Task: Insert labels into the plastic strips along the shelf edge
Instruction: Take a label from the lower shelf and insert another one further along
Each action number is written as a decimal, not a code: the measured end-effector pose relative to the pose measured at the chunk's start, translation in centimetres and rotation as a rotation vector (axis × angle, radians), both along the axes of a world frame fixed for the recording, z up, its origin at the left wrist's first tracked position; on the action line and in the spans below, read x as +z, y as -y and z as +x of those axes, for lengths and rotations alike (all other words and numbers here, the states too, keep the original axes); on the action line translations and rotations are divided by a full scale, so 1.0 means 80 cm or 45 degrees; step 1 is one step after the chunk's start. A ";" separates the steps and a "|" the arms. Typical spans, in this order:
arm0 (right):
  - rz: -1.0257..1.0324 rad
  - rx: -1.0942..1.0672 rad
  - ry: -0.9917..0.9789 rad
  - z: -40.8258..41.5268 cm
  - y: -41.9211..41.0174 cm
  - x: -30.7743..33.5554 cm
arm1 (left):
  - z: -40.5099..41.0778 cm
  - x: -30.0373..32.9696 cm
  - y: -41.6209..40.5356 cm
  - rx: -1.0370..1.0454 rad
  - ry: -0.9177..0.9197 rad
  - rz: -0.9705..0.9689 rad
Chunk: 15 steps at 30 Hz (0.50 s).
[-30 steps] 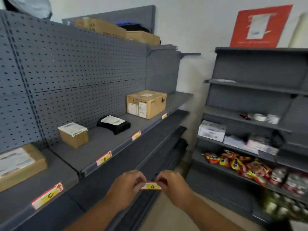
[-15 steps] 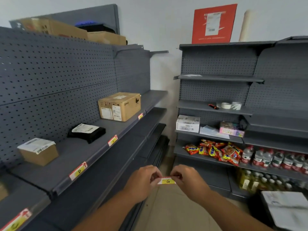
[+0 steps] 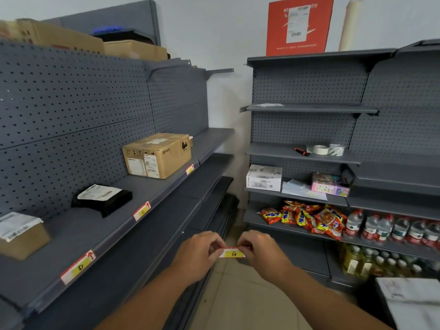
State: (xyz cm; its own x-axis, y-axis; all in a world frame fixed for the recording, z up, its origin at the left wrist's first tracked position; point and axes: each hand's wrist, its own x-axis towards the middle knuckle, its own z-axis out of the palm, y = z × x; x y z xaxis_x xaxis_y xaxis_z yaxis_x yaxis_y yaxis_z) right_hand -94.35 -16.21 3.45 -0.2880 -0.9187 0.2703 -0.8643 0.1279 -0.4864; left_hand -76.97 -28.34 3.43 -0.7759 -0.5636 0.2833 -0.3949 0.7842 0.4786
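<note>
Since a second ago the view has swung right; the "G" label (image 3: 232, 253) remains pinched between both hands.

It lies level, long axis left to right, left hand (image 3: 198, 254) pinching one end, right hand (image 3: 260, 252) the other, in mid-air well clear of the shelf-edge strip (image 3: 164, 197) up to the left, the left hand's side.

View has swung right since 1 s ago: the grey shelf run with edge strips (image 3: 152, 210) now sits further left, and the grey rack with snack packs and bottles (image 3: 309, 108) fills the right side. Left hand (image 3: 197, 256) and right hand (image 3: 262, 252), pinching the small yellow-and-red paper label marked G (image 3: 232, 253) by its ends, now show over the tan floor instead of the lower shelves.
</note>
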 end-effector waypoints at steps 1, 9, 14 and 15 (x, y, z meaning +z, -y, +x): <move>0.004 -0.001 -0.001 -0.007 0.008 -0.001 | -0.007 -0.001 0.007 -0.006 0.001 0.000; -0.003 -0.031 -0.027 -0.070 0.106 -0.004 | -0.070 0.012 0.105 -0.032 -0.009 -0.073; -0.004 -0.037 -0.041 -0.108 0.185 0.004 | -0.108 0.016 0.187 -0.057 -0.018 -0.074; -0.001 -0.035 -0.044 -0.115 0.201 0.006 | -0.115 0.017 0.204 -0.066 -0.019 -0.073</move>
